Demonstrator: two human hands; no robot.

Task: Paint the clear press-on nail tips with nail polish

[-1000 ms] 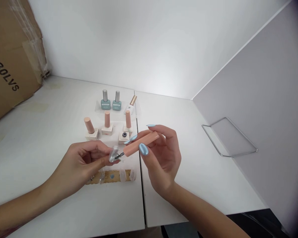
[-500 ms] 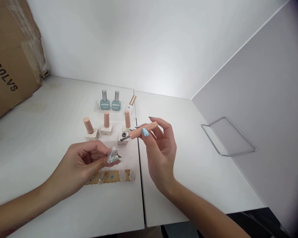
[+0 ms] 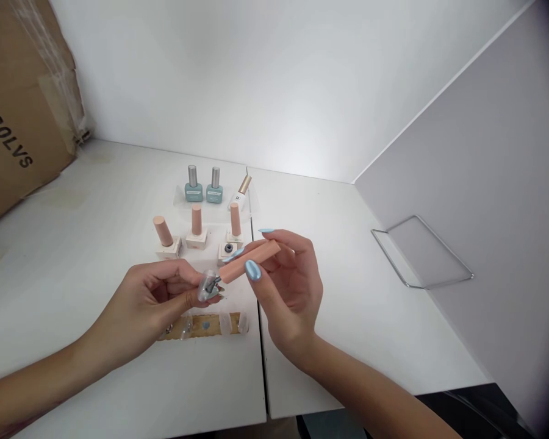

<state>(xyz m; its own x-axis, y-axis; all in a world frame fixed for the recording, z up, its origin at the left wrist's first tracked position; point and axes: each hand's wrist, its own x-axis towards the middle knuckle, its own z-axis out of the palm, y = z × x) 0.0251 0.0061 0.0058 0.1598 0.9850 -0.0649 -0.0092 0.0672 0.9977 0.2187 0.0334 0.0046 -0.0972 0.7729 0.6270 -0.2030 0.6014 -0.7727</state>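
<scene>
Between the thumb and fingers of my left hand (image 3: 158, 299) is a clear false nail (image 3: 205, 288), its tip pointing down. My right hand (image 3: 288, 292) pinches the peach cap of a nail polish brush (image 3: 251, 261), slanted down to the left. The dark bristles lie over the false nail and seem to touch it. Just behind the cap stands an uncapped white polish bottle (image 3: 227, 251) with a dark round opening. Below my left hand, a wooden strip (image 3: 214, 325) carries several clear false nails, partly hidden by the hand.
Three peach-capped bottles (image 3: 196, 227) stand behind the hands. Farther back, two teal bottles (image 3: 193, 190) and a tilted gold-capped bottle (image 3: 240, 194) sit on a clear stand. A cardboard box (image 3: 22, 110) is at left, a metal wire frame (image 3: 421, 251) at right. A dark seam (image 3: 261, 353) splits the table.
My right hand has brought the brush left and down, from near the open bottle onto the false nail. My left hand holds the nail in nearly the same place.
</scene>
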